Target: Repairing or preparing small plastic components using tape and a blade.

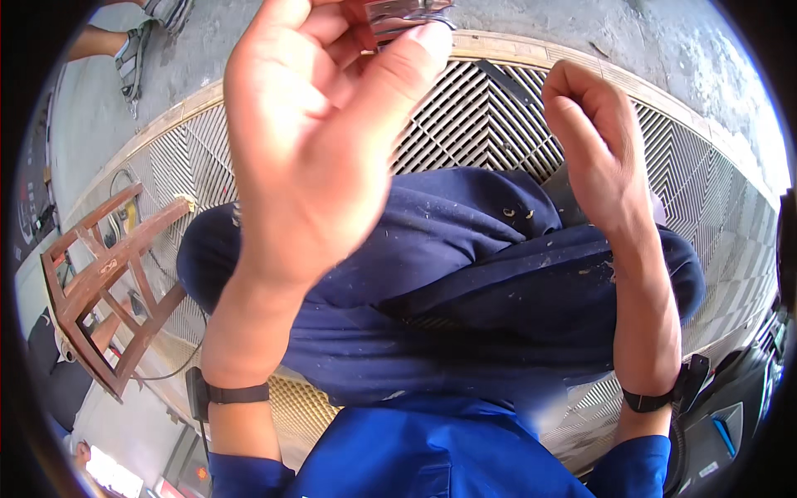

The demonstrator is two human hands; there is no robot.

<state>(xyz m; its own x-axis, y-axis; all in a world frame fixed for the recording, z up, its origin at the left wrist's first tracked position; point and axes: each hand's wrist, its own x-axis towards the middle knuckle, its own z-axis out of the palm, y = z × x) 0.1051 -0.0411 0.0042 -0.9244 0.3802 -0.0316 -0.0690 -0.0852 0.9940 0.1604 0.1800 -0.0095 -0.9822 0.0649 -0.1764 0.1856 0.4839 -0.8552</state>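
My left hand [311, 158] is raised at the top, palm toward me. Between its thumb and fingers it grips a small shiny red and silver piece [407, 20], partly cut off by the upper edge; its kind is unclear. Over my right knee my right hand [594, 145] hangs with its fingers curled inward, and anything inside them is hidden. A thin dark strip [506, 83] lies on the slatted floor mat [465, 116] between the two hands. My crossed legs in dark blue trousers [440, 241] are below, flecked with small pale bits.
A brown wooden stool [108, 274] lies tipped over at the left, with a cable beside it. Beyond the mat's pale border [515, 50] is concrete floor. Another person's sandalled foot [131, 66] is at upper left. A black object with a blue accent [722, 432] stands at lower right.
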